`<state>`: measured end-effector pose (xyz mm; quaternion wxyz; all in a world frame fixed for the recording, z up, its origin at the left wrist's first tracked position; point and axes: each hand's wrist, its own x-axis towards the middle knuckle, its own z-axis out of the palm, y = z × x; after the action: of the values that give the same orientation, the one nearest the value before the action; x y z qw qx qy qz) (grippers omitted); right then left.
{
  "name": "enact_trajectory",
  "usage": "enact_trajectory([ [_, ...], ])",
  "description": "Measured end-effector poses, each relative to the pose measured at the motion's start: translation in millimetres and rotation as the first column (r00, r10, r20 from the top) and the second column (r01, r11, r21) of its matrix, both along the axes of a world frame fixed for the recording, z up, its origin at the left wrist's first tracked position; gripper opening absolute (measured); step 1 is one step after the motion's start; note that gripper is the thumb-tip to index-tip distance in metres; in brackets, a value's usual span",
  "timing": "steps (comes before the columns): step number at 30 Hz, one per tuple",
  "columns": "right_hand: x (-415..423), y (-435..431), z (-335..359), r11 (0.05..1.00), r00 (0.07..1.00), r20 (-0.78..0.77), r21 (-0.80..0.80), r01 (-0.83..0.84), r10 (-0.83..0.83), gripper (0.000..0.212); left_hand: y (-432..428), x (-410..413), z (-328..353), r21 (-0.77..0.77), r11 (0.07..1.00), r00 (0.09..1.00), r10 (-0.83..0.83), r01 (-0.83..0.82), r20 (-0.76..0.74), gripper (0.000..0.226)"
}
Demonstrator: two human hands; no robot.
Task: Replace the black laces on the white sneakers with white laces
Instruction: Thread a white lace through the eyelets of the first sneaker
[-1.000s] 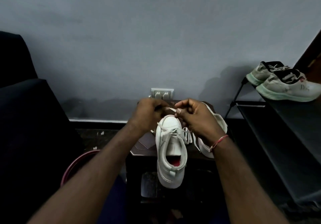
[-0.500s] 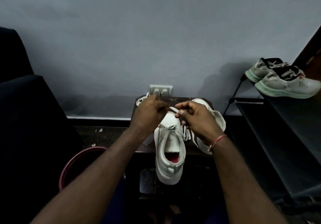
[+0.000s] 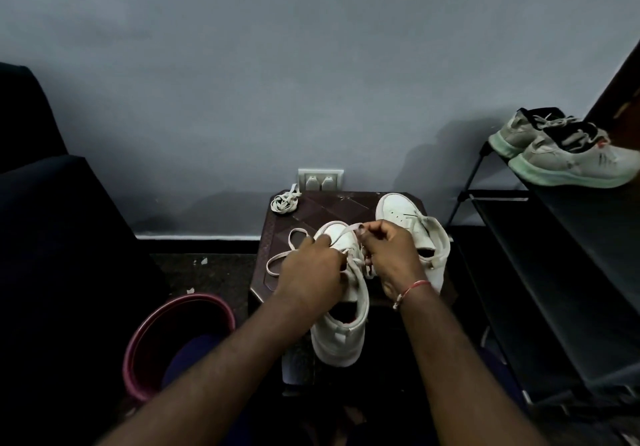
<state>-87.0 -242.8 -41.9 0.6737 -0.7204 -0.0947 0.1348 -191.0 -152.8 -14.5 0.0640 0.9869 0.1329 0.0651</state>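
A white sneaker [image 3: 341, 335] lies on a small dark brown table [image 3: 325, 208], heel toward me and hanging over the near edge. A white lace [image 3: 282, 258] runs through it and loops out to the left. My left hand [image 3: 310, 272] covers the sneaker's left eyelets and grips the lace. My right hand [image 3: 389, 251] pinches the lace's other end above the toe. The second white sneaker [image 3: 412, 220] lies behind my right hand, with no lace visible. A coiled white lace [image 3: 284, 202] sits at the table's far left corner.
A black shoe rack [image 3: 554, 255] stands at the right, with a pair of grey-white running shoes [image 3: 568, 158] on top. A maroon bucket [image 3: 173, 338] sits on the floor at the lower left. A wall socket [image 3: 320, 179] is behind the table. A dark seat fills the left.
Both hands have dropped lower onto the sneaker. The lace now loops out to the left of my left hand, and the coiled lace at the far corner has come into view.
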Motion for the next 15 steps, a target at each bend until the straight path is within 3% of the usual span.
enact_trajectory([
  [3, -4.2, 2.1, -1.3, 0.999, 0.999, -0.022, 0.001, 0.039, -0.039, 0.022, -9.3, 6.4, 4.1, 0.079, 0.995, 0.994, 0.065, -0.059, -0.083, 0.023],
  [7, -6.2, 0.3, -5.1, 0.996, 0.997, 0.002, -0.05, 0.076, -0.076, 0.025, -15.6, 18.4, 4.5, 0.065, 0.989, 0.984, 0.138, -0.131, -0.113, 0.023],
  [15, -11.6, 0.3, -12.5, 0.988, 0.986, 0.119, -0.081, 0.128, -0.118, 0.018, -18.2, 17.8, -2.6, -0.047, 0.97, 0.971, 0.236, -0.237, -0.035, 0.025],
])
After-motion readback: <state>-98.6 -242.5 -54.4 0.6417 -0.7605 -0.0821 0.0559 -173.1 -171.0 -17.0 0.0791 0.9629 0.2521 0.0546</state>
